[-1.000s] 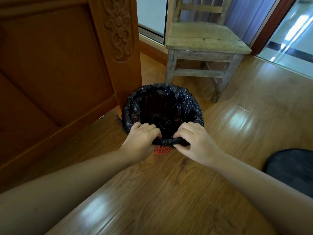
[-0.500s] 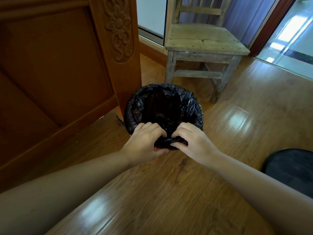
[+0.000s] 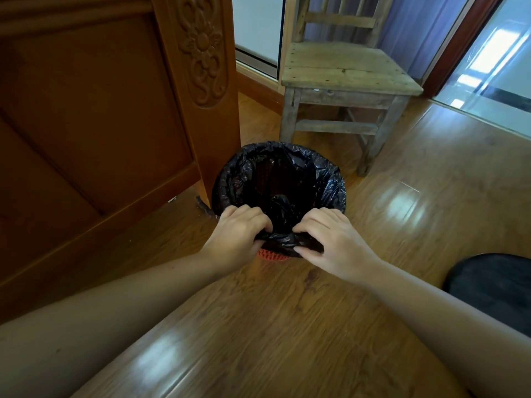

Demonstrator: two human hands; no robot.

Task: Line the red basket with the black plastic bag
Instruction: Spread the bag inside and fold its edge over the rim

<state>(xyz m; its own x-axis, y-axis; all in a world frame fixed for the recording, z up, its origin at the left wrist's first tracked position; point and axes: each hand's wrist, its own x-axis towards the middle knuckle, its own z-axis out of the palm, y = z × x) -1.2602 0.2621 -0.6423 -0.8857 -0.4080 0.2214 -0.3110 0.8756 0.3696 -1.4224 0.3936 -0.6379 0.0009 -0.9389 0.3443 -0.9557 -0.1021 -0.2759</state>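
The red basket (image 3: 271,256) stands on the wooden floor; only a strip of its red mesh shows at the near side. The black plastic bag (image 3: 330,182) sits inside it, its edge folded outward over the rim all around. My left hand (image 3: 237,235) grips the bag's edge at the near left of the rim. My right hand (image 3: 327,238) pinches a bunched fold of the bag at the near right. The two hands lie close together, a small gap between them.
A carved wooden furniture panel (image 3: 198,81) stands right behind the basket on the left. A worn wooden chair (image 3: 344,73) stands behind it. A dark round cushion (image 3: 494,288) lies at the right edge. Glass doors (image 3: 494,58) are at the back.
Both hands have stayed at the near rim. They came together half a second ago and have drawn slightly apart again, and the bag's fold now covers more of the red mesh.
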